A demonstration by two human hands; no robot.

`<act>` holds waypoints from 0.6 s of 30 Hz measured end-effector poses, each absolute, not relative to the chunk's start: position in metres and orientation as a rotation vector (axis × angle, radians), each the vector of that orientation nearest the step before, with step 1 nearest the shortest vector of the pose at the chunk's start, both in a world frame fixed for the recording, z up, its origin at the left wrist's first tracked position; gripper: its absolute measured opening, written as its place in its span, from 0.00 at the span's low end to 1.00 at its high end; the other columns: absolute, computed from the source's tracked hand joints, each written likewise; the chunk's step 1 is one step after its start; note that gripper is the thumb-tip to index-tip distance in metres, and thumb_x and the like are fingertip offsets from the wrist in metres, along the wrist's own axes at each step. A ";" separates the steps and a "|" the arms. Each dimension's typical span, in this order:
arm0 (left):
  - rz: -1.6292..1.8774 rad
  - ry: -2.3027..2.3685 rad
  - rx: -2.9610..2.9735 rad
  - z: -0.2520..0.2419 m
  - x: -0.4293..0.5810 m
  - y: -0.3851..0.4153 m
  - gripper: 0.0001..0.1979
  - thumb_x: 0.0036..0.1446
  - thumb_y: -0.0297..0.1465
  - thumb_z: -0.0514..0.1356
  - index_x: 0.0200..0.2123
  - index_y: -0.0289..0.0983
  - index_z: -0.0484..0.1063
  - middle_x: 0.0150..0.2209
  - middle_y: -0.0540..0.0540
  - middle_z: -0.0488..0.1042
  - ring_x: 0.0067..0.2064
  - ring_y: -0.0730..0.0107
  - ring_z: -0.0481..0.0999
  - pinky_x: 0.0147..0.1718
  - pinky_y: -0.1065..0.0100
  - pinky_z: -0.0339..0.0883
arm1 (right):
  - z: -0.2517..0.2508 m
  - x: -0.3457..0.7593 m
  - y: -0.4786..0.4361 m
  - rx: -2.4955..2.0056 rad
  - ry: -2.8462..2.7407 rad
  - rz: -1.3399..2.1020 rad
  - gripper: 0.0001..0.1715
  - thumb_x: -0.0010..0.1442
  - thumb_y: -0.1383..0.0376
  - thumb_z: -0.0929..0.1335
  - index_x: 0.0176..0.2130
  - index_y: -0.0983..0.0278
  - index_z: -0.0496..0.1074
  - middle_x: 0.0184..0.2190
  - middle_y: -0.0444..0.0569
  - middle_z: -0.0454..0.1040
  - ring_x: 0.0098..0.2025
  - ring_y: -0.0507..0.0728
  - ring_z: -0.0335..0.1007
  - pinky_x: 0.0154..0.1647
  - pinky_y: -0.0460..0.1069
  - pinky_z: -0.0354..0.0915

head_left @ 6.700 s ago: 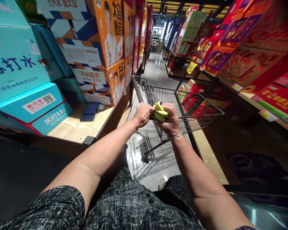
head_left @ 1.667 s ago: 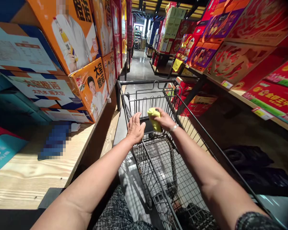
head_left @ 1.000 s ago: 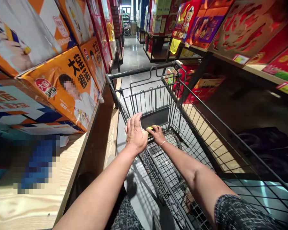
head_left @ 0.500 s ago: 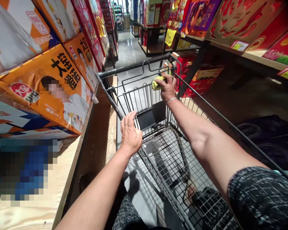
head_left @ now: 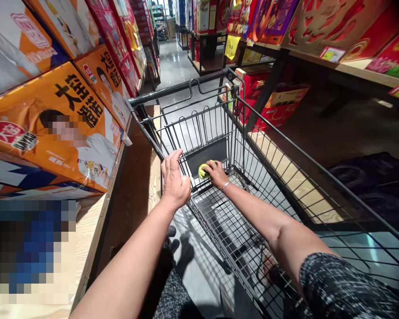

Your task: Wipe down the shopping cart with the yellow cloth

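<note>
Yellow-green cloth [head_left: 204,171] sits bunched in the right hand [head_left: 217,174], whose grip is closed around it, fingers curled over; crumpled so, it shows no clear long axis. It pokes out left of the grip, at the dark panel [head_left: 211,153]; whether they touch, I can't tell. That panel's long axis runs crosswise, rising rightward past the grip, the right hand being nearer to it. Left of the grip, the left hand [head_left: 176,181] lies at the shopping cart's [head_left: 209,223] side, fingers extended; any hold is hidden. Farther beyond the grip runs the push bar [head_left: 173,90].
</note>
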State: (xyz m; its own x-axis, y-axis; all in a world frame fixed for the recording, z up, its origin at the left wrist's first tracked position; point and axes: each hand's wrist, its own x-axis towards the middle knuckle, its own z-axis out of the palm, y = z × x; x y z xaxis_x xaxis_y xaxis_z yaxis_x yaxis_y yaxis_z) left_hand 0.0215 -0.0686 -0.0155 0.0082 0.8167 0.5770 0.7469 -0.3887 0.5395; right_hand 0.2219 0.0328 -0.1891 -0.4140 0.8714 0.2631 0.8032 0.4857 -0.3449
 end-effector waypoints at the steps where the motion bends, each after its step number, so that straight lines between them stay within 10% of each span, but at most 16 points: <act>1: 1.352 1.686 2.171 -0.017 0.022 -0.067 0.39 0.45 0.23 0.52 0.64 0.35 0.60 0.61 0.36 0.67 0.65 0.52 0.65 0.69 0.49 0.52 | -0.170 0.205 0.041 -1.314 -2.306 0.154 0.31 0.61 0.77 0.64 0.57 0.52 0.75 0.61 0.50 0.66 0.64 0.64 0.49 0.66 0.62 0.58; 7: 1.393 1.679 2.130 -0.020 0.024 -0.066 0.39 0.47 0.22 0.52 0.66 0.36 0.59 0.64 0.36 0.66 0.67 0.55 0.64 0.70 0.51 0.52 | -0.110 0.129 0.068 -1.168 -2.290 0.028 0.23 0.70 0.65 0.62 0.59 0.45 0.73 0.66 0.45 0.60 0.68 0.65 0.43 0.67 0.63 0.53; 13: 1.259 1.920 1.847 -0.022 0.026 -0.067 0.49 0.48 0.23 0.54 0.74 0.38 0.45 0.77 0.40 0.39 0.77 0.47 0.32 0.73 0.41 0.35 | -0.191 0.185 -0.005 -1.323 -2.686 0.436 0.21 0.69 0.69 0.63 0.52 0.48 0.75 0.61 0.46 0.67 0.63 0.64 0.51 0.58 0.60 0.57; 18: 0.966 1.988 1.787 -0.008 0.030 -0.068 0.49 0.51 0.24 0.53 0.76 0.40 0.41 0.77 0.41 0.31 0.77 0.47 0.30 0.70 0.35 0.42 | -0.213 0.253 -0.032 -1.728 -2.700 0.472 0.19 0.61 0.75 0.66 0.42 0.52 0.78 0.50 0.52 0.73 0.48 0.61 0.62 0.40 0.54 0.62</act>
State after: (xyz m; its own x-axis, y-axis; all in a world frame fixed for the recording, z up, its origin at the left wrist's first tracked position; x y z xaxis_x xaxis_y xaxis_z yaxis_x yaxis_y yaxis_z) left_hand 0.0298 -0.0676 -0.0076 -0.1824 0.9603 0.2113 0.7596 0.0012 0.6504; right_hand 0.2528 -0.0317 -0.2134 -0.4278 0.8724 -0.2364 0.9009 0.3903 -0.1898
